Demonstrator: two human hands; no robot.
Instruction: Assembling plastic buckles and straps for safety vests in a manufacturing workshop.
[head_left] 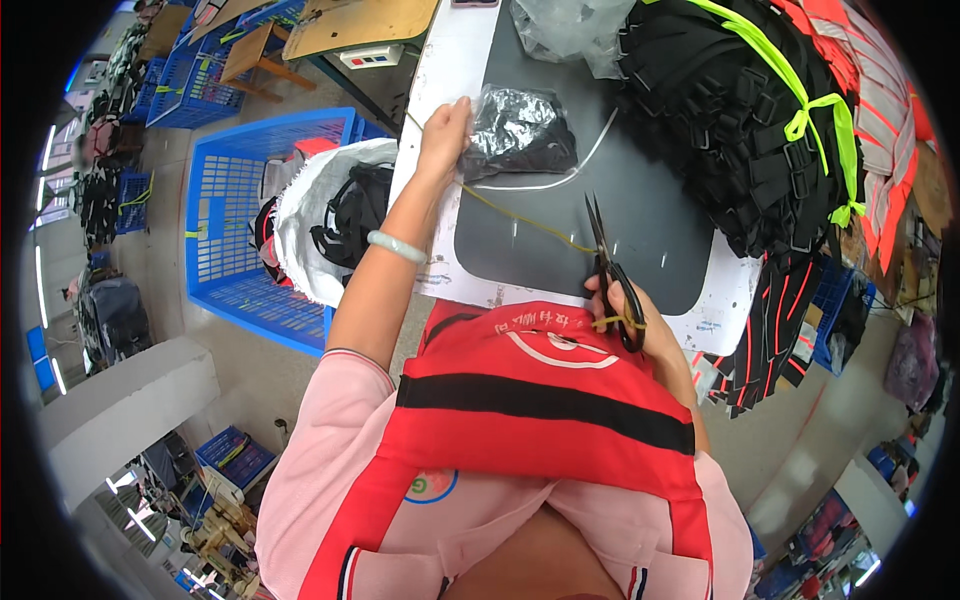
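Observation:
My left hand [446, 138] is closed at the left side of a clear plastic bag [518, 132] and seems to pinch its edge; its fingertips are partly hidden. Dark black goods show through the bag, which lies flat on the table. In my right hand [622, 302], near the table's front edge, is a pair of black-handled scissors [602, 240], blades pointing away from me. A yellowish cord [525, 218] is tied to the scissors' handle and runs left across the tabletop, under my left arm. A thin white strip [580, 165] curves beside the bag.
A large pile of black straps with buckles [750, 130], tied with a neon yellow band [800, 118], covers the table's right. Crumpled clear plastic [570, 30] lies at the far edge. Left of the table stands a blue crate [235, 240] holding a white sack [305, 235].

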